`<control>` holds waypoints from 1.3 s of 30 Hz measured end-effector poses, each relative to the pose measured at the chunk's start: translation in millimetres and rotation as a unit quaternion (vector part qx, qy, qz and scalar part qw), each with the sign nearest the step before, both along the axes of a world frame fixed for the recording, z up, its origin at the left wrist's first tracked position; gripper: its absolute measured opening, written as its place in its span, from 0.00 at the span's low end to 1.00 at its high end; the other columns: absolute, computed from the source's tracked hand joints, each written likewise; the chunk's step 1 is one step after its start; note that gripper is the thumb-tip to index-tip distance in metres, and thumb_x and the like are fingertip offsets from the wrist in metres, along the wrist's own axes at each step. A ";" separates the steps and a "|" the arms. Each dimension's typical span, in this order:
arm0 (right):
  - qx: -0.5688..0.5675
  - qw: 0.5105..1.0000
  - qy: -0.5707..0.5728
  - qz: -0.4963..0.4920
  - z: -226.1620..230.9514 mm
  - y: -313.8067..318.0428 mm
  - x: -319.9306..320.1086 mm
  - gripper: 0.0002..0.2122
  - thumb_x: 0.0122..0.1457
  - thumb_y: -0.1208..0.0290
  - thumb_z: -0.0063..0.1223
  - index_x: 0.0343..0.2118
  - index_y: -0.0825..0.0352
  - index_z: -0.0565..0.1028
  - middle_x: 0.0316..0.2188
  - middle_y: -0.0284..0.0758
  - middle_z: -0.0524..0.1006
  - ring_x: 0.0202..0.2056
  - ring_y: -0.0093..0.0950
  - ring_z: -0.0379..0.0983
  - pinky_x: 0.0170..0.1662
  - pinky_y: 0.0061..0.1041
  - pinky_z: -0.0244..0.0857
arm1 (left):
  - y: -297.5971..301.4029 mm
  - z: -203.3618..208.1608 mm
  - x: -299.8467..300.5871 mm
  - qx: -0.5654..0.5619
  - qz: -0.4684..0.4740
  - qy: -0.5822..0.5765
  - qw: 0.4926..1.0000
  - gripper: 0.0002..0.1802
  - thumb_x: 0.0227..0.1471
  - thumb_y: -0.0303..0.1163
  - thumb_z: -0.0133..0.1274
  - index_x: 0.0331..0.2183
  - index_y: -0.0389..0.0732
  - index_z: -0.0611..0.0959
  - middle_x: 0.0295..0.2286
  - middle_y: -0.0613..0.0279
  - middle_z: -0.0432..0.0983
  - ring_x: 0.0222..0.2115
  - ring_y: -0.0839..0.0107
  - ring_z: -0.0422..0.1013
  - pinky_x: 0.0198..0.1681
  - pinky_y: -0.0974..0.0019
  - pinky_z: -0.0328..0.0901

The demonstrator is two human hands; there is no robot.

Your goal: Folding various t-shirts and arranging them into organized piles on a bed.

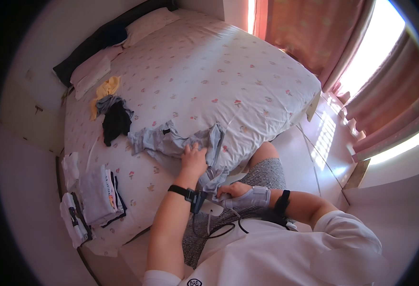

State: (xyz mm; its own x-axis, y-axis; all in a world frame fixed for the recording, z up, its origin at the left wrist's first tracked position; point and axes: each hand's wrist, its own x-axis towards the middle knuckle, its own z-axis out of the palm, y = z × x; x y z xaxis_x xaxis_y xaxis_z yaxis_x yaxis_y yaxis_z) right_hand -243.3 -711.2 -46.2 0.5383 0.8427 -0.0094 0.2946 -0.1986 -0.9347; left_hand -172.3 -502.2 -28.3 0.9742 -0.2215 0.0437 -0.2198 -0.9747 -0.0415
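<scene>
A crumpled light grey shirt (171, 143) lies across the near edge of the bed, a small dark tag showing on it. One part of the cloth hangs down toward my lap. My left hand (194, 159) rests on top of the shirt with its fingers apart. Lower and to the right, my right hand (235, 189) is closed around the hanging part of the cloth. Its fingertips are partly hidden. Straps with small devices sit on both my wrists, and cables hang between my forearms.
A floral bedsheet (195, 71) covers the bed. Black (116, 123), grey and yellow clothes (108, 86) lie heaped at left. Folded clothes (97, 195) are stacked near the left edge, beside another folded pile (73, 219). Pink curtains (309, 38) hang at the right.
</scene>
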 end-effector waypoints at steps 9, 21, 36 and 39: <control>0.311 0.718 0.414 -0.466 -13.8 -71.1 97.2 0.13 0.63 0.58 0.49 0.40 0.63 0.72 0.32 0.29 0.73 0.32 0.20 0.70 0.35 0.22 0.66 | 142.7 75.7 2.4 -0.322 0.097 -0.216 0.917 0.09 0.54 0.21 0.43 0.35 0.39 0.78 0.31 0.56 0.77 0.33 0.61 0.74 0.40 0.62 0.67; 0.414 0.769 0.261 -0.412 81.6 -139.8 96.5 0.23 0.62 0.59 0.50 0.54 0.70 0.66 0.46 0.40 0.74 0.46 0.32 0.73 0.51 0.32 0.69 | 209.4 71.9 -276.3 -0.628 0.302 -0.267 0.666 0.04 0.54 0.24 0.47 0.34 0.40 0.75 0.36 0.60 0.73 0.37 0.69 0.69 0.44 0.66 0.65; -0.126 0.898 -0.075 -0.415 -4.3 -174.6 15.3 0.24 0.52 0.69 0.60 0.52 0.66 0.67 0.45 0.41 0.71 0.43 0.28 0.71 0.45 0.25 0.67 | 72.4 8.1 -284.0 -0.268 0.107 0.053 0.956 0.23 0.36 0.21 0.51 0.40 0.43 0.78 0.45 0.51 0.68 0.44 0.50 0.65 0.49 0.51 0.61; -0.188 0.945 -0.249 -0.096 26.4 -153.6 15.0 0.23 0.48 0.69 0.61 0.49 0.65 0.71 0.46 0.40 0.70 0.47 0.35 0.68 0.50 0.31 0.64 | 61.2 -14.8 -269.0 -0.268 0.021 0.143 0.953 0.25 0.37 0.25 0.53 0.44 0.45 0.78 0.46 0.50 0.68 0.45 0.50 0.66 0.50 0.50 0.61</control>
